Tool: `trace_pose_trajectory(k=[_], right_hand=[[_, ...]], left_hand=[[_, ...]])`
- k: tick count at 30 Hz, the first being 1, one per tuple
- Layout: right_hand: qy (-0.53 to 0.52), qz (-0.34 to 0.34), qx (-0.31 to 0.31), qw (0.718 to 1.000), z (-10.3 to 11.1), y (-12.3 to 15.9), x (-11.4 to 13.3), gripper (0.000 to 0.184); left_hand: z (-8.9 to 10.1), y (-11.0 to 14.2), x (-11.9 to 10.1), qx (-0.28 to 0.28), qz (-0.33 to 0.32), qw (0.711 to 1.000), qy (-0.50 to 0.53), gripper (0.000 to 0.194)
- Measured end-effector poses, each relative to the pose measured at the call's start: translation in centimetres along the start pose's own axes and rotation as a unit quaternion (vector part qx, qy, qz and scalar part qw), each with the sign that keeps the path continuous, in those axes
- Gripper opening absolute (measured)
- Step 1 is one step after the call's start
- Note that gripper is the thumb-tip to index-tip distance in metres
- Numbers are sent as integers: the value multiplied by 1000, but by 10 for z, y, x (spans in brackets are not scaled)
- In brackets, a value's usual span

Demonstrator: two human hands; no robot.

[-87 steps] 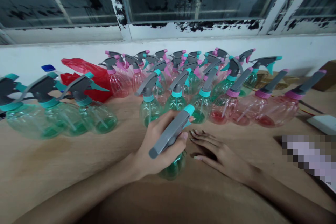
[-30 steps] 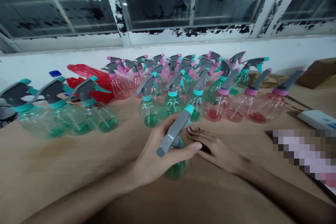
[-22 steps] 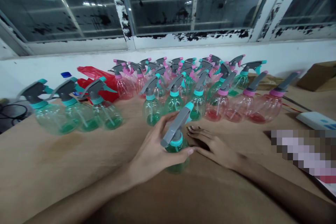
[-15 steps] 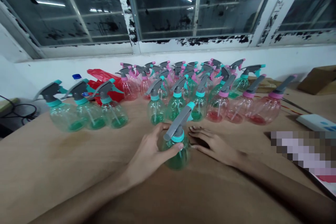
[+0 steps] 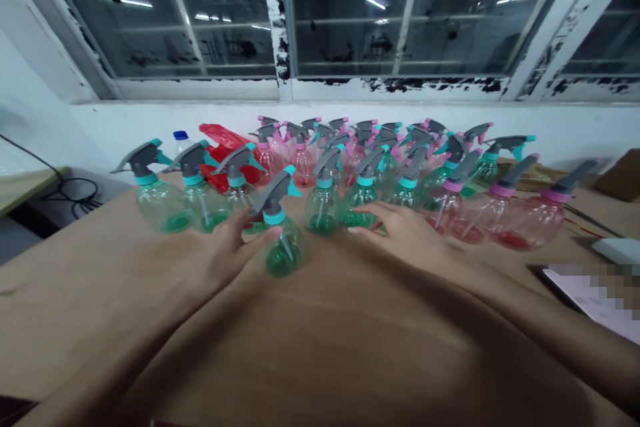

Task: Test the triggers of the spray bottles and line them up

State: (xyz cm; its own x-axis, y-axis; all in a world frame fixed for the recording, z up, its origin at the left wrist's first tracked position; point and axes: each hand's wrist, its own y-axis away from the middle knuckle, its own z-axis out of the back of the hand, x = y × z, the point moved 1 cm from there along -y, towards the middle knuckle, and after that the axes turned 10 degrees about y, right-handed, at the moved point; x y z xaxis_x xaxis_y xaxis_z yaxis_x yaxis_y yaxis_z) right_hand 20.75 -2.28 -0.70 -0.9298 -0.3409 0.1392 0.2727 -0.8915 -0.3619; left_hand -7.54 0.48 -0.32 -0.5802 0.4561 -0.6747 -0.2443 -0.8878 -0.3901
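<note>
My left hand (image 5: 230,250) grips a clear green spray bottle (image 5: 284,255) with a grey trigger head and turquoise collar, tilted a little, thumb across its neck. My right hand (image 5: 407,235) is open, thumb and fingers apart, in front of another green spray bottle (image 5: 361,199) in the row; whether it touches that bottle I cannot tell. Just left of that one stands a similar green bottle (image 5: 323,210). Beyond my left hand, several more green bottles (image 5: 160,207) form a group, one partly hidden behind the hand and the held bottle.
Pink spray bottles (image 5: 525,220) stand at the right end of the row, and many more crowd behind. A red plastic bag (image 5: 225,140) and a blue-capped bottle (image 5: 181,139) lie at the back left. A cardboard box (image 5: 620,173) sits at the right, under the window wall.
My left hand has carried the green bottle left and away from me, toward the left group. My right hand has moved forward to the row of bottles. The view has shifted left.
</note>
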Motion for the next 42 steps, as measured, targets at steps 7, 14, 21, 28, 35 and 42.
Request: trace_pose_trajectory(k=[7,14,21,28,35,42], right_hand=[[-5,-63,-41,997,-19,-42,22,61],[6,-91,-22,996,-29,-67,27,74],[26,-102,-5,994,-34,-79,28,61],[47,-97,8,994,-31,-85,26,58],[56,-86,32,994,-24,-87,28,60],[52,-69,39,996,-14,-63,35,71]], left_hand=[[0,-25,8,-12,0,1000,-16,34],[-7,-43,11,-9,-12,1000,-17,30],[-12,-50,14,-9,-26,999,-19,31],[-17,-58,19,-25,-28,999,9,31],[-19,-66,21,-21,-37,999,10,26],[-20,-52,20,-46,-52,997,23,33]])
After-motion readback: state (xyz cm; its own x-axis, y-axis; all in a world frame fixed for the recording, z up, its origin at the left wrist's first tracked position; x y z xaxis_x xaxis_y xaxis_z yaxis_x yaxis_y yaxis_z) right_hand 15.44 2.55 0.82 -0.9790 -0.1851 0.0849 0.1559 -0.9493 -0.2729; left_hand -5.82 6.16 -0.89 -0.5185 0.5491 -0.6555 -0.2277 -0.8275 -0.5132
